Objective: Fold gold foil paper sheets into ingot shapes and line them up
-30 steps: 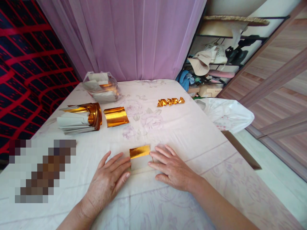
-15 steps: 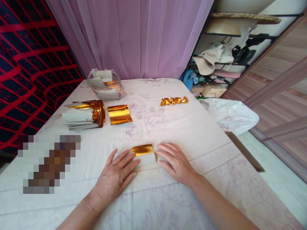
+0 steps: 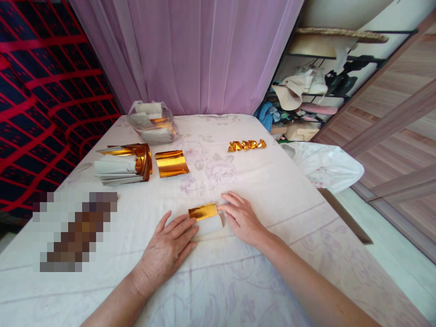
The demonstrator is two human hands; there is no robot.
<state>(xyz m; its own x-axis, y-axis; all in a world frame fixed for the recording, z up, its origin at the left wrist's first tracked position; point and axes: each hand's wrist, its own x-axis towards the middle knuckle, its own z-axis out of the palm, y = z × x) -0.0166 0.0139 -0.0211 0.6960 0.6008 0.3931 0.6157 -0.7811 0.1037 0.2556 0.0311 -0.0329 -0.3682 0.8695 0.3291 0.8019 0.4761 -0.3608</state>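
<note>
My left hand [image 3: 166, 250] and right hand [image 3: 241, 219] lie flat and unclenched, fingertips pinning one small folded sheet [image 3: 205, 218] between them on the soft floral cloth [image 3: 265, 190]: shiny gold foil above, matte white below. My fingers hide its side edges. Farther off lie one flat gold sheet [image 3: 171, 163] and four crinkled gold folded pieces [image 3: 247, 145].

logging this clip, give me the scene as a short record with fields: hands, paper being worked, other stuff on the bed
left hand: left hand flat, fingertips on the folded paper's left edge
right hand: right hand fingers on its right edge
folded paper: folded paper gold strip on top, white below, lying on the sheet
far left: paper stack, gold sheet, plastic bag
far middle: folded gold pieces in a row
</note>
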